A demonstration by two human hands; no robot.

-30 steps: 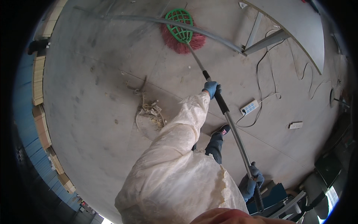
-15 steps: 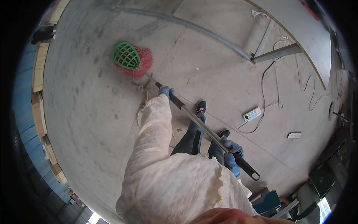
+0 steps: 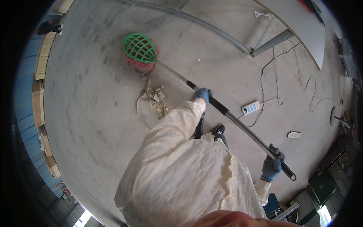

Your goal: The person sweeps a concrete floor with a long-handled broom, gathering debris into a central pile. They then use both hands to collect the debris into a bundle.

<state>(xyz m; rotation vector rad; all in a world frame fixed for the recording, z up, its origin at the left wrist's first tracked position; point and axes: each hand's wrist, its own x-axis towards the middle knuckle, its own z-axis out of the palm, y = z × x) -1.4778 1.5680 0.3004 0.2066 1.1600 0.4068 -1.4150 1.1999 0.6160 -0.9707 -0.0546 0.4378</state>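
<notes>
A long-handled broom (image 3: 139, 47) with a green lattice head and red bristles reaches diagonally across the floor. Wearing a blue glove, my left hand (image 3: 203, 95) is closed round the black grip midway along the pole. My right hand (image 3: 271, 167), gloved in blue too, grips the pole close to its black end. Just below the broom head lies a small heap of tangled pale cord and white bits (image 3: 157, 102), apart from the bristles. Most of the bristles are hidden under the green head.
A grey-topped table (image 3: 298, 22) with metal legs stands at the upper right. A power strip (image 3: 250, 108) with trailing cables and a white socket block (image 3: 294, 134) lie on the floor at the right. Cardboard boxes (image 3: 39, 102) line the left side; another person (image 3: 49, 28) is at the far left.
Both hands and the pole have shifted right, my right hand the furthest. The broom head has moved right and slightly away. More of the cord heap shows beside my left sleeve.
</notes>
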